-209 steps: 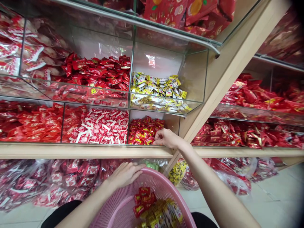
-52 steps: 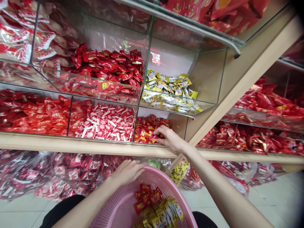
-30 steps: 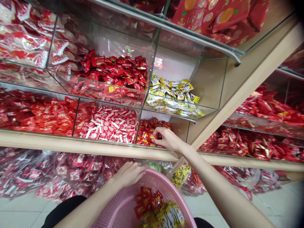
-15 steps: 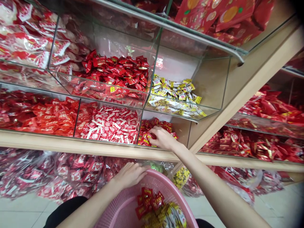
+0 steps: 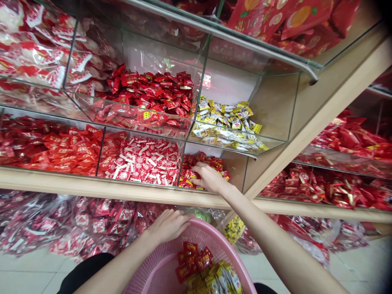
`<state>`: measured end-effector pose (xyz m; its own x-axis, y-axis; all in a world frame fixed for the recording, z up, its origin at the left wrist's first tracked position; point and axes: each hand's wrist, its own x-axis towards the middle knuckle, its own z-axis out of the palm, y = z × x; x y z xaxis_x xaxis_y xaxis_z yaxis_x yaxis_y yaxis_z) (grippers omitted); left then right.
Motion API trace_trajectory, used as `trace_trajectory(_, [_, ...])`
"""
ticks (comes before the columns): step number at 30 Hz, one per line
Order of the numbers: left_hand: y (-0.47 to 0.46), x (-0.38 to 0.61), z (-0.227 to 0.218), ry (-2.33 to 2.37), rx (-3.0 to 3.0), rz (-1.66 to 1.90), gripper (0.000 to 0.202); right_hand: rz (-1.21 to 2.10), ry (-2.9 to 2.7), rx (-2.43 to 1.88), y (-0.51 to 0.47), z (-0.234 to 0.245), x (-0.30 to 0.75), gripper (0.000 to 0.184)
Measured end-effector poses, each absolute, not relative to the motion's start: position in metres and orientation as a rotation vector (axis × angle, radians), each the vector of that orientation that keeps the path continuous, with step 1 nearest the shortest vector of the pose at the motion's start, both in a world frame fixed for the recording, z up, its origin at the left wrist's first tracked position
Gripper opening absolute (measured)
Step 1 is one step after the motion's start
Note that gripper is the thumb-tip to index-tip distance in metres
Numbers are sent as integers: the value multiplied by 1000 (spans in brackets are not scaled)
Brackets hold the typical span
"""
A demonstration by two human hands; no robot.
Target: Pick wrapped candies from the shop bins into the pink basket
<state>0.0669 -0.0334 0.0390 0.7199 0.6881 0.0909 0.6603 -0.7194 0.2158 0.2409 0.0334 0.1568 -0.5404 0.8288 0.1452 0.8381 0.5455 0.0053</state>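
My right hand (image 5: 210, 178) reaches into a lower shelf compartment of small red wrapped candies with yellow lettering (image 5: 187, 173). Its thumb and fingers are apart, with the fingertips touching the candies. Whether a candy sits under the fingers is hidden. My left hand (image 5: 170, 225) grips the far left rim of a pink plastic basket (image 5: 237, 249), fingers lying over the edge. Inside the basket are several red candies (image 5: 192, 258) of the same look, beside a heap of yellow-and-white wrapped candies (image 5: 222, 279).
Red-and-white candies (image 5: 147, 161) fill the compartment to the left. Above sit yellow-and-white candies (image 5: 229, 118) and dark red ones (image 5: 156, 92) behind clear panels. A slanted wooden post (image 5: 309, 122) stands right of my arm. Bagged candies (image 5: 101, 220) lie beneath the wooden ledge (image 5: 128, 192).
The view has shifted very slightly. My right hand stays in the red candies, its fingers moving a little. My left hand and the basket look the same.
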Motion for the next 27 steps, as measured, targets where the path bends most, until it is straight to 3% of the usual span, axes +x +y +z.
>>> trace_trajectory(15, [-32,67,36,1082,2707,274,38,48,-2678,-1587,33,159,235,19])
trace_trajectory(21, [-32,66,36,1092,2691,283,38,28,-2701,-1694,32,165,225,34])
trace_trajectory(27, [-31,66,37,1063,2654,297,39,-59,-2677,-1886,24,174,212,38])
